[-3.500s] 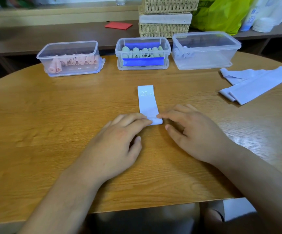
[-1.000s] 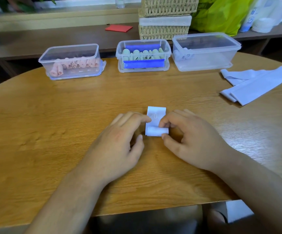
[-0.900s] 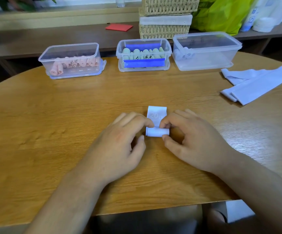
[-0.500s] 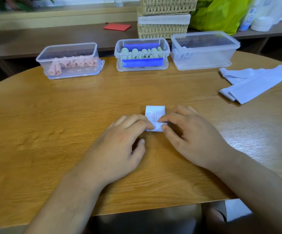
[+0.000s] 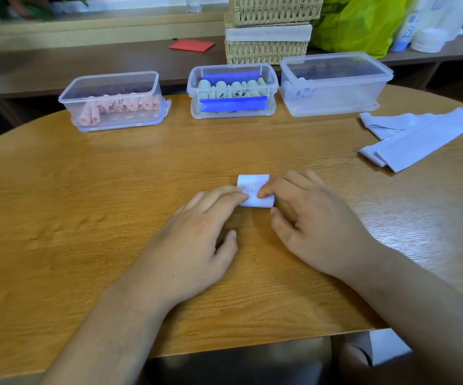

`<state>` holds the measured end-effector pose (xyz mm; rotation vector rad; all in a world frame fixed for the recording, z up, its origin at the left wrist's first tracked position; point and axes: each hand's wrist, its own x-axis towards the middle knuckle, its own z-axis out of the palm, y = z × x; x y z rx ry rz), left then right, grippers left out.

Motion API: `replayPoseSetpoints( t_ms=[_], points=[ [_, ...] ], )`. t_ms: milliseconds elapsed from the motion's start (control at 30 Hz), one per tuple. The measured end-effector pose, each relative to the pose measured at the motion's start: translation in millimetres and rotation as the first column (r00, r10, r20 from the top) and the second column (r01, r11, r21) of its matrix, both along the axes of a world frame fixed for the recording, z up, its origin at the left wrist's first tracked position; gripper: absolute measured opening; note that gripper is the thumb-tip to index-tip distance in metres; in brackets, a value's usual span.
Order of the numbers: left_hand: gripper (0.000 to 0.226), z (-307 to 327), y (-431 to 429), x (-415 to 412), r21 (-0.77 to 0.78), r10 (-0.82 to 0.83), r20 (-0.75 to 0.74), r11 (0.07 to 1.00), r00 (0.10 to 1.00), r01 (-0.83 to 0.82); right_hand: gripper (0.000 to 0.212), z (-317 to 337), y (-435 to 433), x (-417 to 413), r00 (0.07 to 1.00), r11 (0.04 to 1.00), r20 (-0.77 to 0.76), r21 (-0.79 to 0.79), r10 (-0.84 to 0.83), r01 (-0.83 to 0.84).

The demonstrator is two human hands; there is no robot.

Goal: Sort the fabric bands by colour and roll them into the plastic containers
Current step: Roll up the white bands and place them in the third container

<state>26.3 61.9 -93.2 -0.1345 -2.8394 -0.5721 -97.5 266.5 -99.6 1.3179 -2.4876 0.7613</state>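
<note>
Landmark: the middle container point(image 5: 194, 91), a clear plastic box at the far side of your wooden table point(image 5: 86, 204).
Containers: three, side by side in a row. The pink-roll container point(image 5: 108, 79) is left of the middle container and the right container point(image 5: 335, 102) is just to its right.
Pink rolls point(image 5: 88, 118): several lie in the left box. They overlap, so you cannot count them exactly.
Green rolls point(image 5: 220, 87): about five rounded tops show in the middle container. Two blue strips point(image 5: 233, 104) run along its front and back, and the front one hides the lower halves of the rolls.
Lilac rolls point(image 5: 298, 88): two or three lie at the end of the right container nearest the middle container, blurred through the wall.
Lilac band point(image 5: 253, 179): one, on the table well in front of the middle container and mostly rolled. A short flat tail points toward the container. Part of a printed "20" shows and the rest is under your fingers.
Left hand point(image 5: 194, 240): straight fingertips press on the roll, with the thumb held apart from it.
Right hand point(image 5: 313, 226): the forefinger is on top of the roll and the thumb at its near edge, pinching it.
Flat lilac bands point(image 5: 419, 134): at least two lie to the right of and in front of the middle container. They overlap and are cut off by the picture's edge.
Wicker baskets point(image 5: 266, 51): two, stacked directly behind the middle container. The upper one is cut off at the top.
Red card point(image 5: 192, 46): one, behind and to the left of the middle container.
Green bag point(image 5: 358, 23): one, behind and to the right of the middle container, partly out of view.
</note>
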Motion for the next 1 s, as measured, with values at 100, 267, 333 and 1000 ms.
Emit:
replayPoseSetpoints(
  t_ms=[100,267,333,1000],
  points=[
    [0.054,0,1,0,-0.005,0.004,-0.003,1.0,1.0,-0.004,0.031,-1,-2,-1,1.0,1.0,-0.004,0.008,-0.01,0.011],
    [0.056,1,0,-2,-0.016,-0.012,-0.015,1.0,1.0,0.012,0.034,-3,-2,-4,0.998,0.999,-0.054,0.021,-0.04,0.041],
    [0.057,2,1,-2,-0.034,-0.023,0.001,0.999,1.0,0.023,0.035,-4,-3,-5,0.997,0.999,-0.061,0.022,-0.048,0.049],
    [0.06,4,-4,-11,0.029,0.027,0.022,0.999,0.999,-0.027,0.038,9,-26,-15,0.965,0.953,-0.182,0.201,-0.189,0.225]
  ],
)
